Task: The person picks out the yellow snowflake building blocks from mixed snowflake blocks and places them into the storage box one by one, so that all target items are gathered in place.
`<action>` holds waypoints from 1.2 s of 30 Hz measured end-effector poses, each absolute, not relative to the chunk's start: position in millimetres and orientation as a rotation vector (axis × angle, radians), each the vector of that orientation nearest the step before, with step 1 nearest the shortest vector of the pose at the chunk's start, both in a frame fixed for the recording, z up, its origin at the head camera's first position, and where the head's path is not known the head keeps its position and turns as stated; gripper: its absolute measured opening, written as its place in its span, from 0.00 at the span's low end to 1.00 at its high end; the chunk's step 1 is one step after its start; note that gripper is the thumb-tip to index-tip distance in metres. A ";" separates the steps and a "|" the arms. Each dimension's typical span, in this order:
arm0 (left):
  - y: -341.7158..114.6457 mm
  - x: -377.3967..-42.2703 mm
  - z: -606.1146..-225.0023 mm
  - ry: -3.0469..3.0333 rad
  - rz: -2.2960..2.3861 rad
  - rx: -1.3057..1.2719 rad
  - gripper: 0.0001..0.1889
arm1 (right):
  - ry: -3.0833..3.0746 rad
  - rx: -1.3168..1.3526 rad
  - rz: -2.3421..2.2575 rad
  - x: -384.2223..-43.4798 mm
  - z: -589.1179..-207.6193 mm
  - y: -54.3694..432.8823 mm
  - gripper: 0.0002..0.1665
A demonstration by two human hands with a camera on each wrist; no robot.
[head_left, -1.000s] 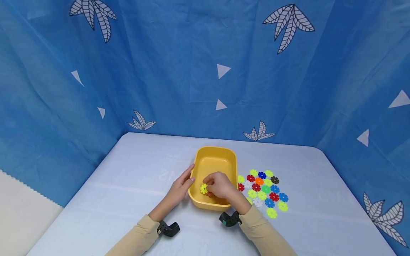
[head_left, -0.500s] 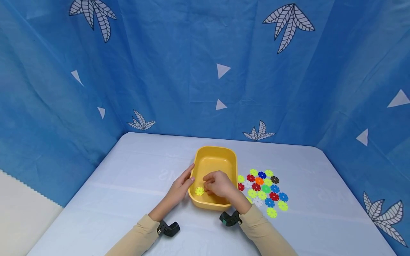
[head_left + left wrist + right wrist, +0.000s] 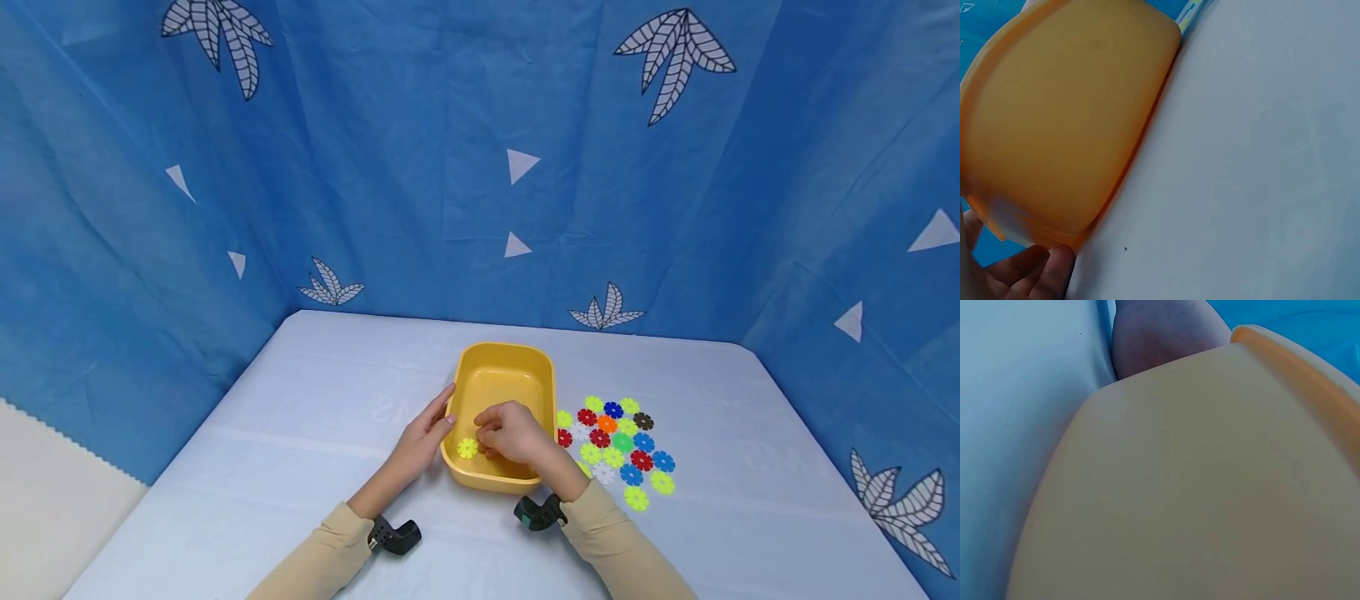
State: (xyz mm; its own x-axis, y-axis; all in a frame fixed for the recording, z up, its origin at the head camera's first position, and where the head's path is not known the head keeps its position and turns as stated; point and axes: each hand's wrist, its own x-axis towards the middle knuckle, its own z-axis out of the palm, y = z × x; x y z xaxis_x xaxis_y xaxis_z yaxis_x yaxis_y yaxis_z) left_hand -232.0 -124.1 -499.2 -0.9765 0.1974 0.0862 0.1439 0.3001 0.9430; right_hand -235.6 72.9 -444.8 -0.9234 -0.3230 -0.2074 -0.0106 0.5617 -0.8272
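Observation:
A yellow plastic basin (image 3: 504, 379) stands on the white table. My left hand (image 3: 416, 446) holds its left side, thumb at the rim; in the left wrist view the fingertips (image 3: 1057, 269) curl against the outer wall. Inside the basin, my right hand (image 3: 513, 433) reaches low with bent fingers. Its fingertips point down toward the basin floor, and I cannot tell whether they hold anything. A yellow-green notched snowflake disc (image 3: 467, 448) lies flat on the floor just left of those fingertips. In the right wrist view the basin wall (image 3: 1179, 487) hides most of the hand.
Right of the basin, several snowflake discs (image 3: 622, 443) in yellow-green, red, blue, white, orange, green and brown lie spread on the table (image 3: 720, 500). A blue curtain (image 3: 420, 167) with leaf prints hangs behind and at both sides.
The yellow-green disc, upright at the right fingertips a second ago, was let go and now lies flat a little to the left. Both hands have stayed nearly in place.

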 end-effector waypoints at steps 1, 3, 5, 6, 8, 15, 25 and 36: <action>-124.0 -232.2 -499.3 2.497 1.801 0.327 0.28 | 2.466 -0.280 -1.299 -235.4 -444.7 72.9 0.15; -123.9 -232.1 -499.1 2.497 1.800 0.327 0.28 | 2.474 -0.295 -1.295 -235.2 -444.4 72.9 0.15; -123.7 -231.6 -498.7 2.499 1.801 0.332 0.28 | 2.480 -0.307 -1.291 -235.0 -444.5 72.9 0.15; -123.7 -231.6 -498.7 2.501 1.801 0.335 0.28 | 2.481 -0.311 -1.290 -234.8 -444.2 73.0 0.15; -124.1 -231.6 -498.8 2.505 1.802 0.342 0.28 | 2.482 -0.311 -1.288 -234.6 -444.3 72.8 0.15; -125.2 -231.1 -498.0 2.507 1.795 0.345 0.28 | 2.467 -0.315 -1.306 -234.8 -444.4 72.5 0.16; -122.6 -230.5 -497.5 2.496 1.807 0.330 0.29 | 2.458 -0.331 -1.433 -241.3 -437.0 85.9 0.19; -124.3 -230.5 -496.0 2.490 1.819 0.337 0.28 | 2.503 -0.259 -1.588 -249.5 -398.2 139.2 0.24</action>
State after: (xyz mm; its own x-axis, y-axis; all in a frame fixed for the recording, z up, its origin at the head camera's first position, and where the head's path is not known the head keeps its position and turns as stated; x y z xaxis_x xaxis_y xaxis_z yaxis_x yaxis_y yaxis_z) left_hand -230.5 -124.3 -496.0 -0.9756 0.1977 0.0954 0.1510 0.2891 0.9453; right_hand -249.5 139.2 -398.2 -0.9711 -0.2341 -0.0469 -0.0573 0.4192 -0.9061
